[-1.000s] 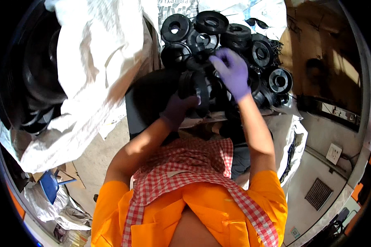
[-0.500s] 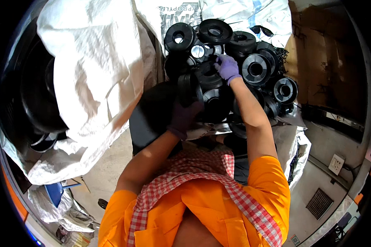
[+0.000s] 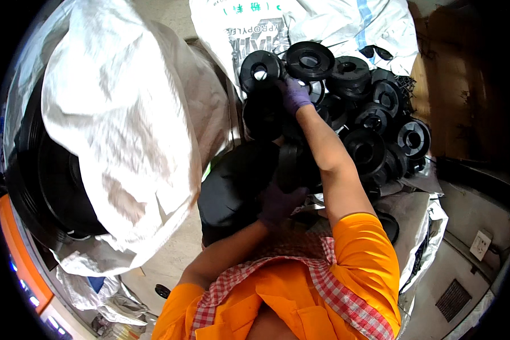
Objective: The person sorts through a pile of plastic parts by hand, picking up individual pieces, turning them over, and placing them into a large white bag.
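A heap of black plastic spools, round with centre holes, lies in front of me. My right hand, in a purple glove, reaches into the far left of the heap. Its fingers are curled at the edge of a dark round spool; deep shadow partly hides the contact. Closer to my body, my left hand, also gloved, is in shadow with its fingers closed around a black spool piece seen edge-on. How many pieces it holds cannot be made out.
A big white woven sack with large black round parts stands at left. Beside my left arm is a black rounded surface. Sunglasses lie on white sacking behind the heap. Brown cardboard stands at right.
My view has shifted, so the scene sits lower and further right. My right hand has moved left across the heap to the dark spool. The left hand's piece now lies nearer the heap's front.
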{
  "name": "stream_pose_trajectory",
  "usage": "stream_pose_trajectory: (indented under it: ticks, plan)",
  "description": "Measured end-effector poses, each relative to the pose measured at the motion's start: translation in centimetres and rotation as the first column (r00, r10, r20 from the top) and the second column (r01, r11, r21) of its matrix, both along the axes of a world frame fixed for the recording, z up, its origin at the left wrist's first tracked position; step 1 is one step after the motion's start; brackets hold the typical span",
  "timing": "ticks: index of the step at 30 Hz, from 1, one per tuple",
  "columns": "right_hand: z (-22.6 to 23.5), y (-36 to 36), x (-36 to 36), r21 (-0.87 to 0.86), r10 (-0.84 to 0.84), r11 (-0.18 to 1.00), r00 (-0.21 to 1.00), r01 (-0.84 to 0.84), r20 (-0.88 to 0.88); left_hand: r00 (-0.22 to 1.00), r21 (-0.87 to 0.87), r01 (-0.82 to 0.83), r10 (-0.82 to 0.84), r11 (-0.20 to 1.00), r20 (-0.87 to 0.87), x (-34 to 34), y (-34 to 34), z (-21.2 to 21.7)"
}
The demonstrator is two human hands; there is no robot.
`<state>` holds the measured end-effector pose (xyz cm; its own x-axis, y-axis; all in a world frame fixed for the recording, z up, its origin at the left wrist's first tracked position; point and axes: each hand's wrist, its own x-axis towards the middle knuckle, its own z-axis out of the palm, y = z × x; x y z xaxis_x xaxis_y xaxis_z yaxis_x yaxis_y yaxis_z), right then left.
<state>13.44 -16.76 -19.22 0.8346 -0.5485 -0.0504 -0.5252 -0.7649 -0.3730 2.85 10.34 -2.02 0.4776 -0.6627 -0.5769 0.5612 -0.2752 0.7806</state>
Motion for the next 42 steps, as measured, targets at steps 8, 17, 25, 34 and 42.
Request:
stream_pose_trajectory:
  ticks: [8, 17, 25, 34, 42]
  plan:
    - [9.3, 2.8, -2.9, 0.019, -0.126, 0.990, 0.834, 0.137, 0.538, 0.987, -0.013, -0.157, 0.157, 0.988, 0.028, 2.2, 0.8, 0.5]
    - [20.6, 17.7, -18.5, 0.161, -0.116, 0.987, 0.778, 0.019, 0.617, 0.974, -0.431, -0.037, -0.064, 0.902, -0.218, 0.9, 3.1, 2.7]
    - [23.3, 23.0, -26.4, 0.098, 0.277, 0.917, 0.793, -0.387, 0.542, 0.888, -0.331, 0.426, -0.458, 0.842, -0.023, -0.6, 8.7, 7.8]
    - [19.7, 24.8, -28.1, 0.229, 0.080, 0.934, 0.783, -0.276, 0.617, 0.819, -0.198, 0.545, -0.468, 0.815, 0.332, -3.7, 10.2, 9.1]
    - [21.5, 24.3, -29.1, 0.059, 0.313, 0.916, 0.799, -0.397, 0.514, 0.936, -0.465, 0.275, -0.345, 0.841, -0.071, -4.8, 10.3, 9.7]
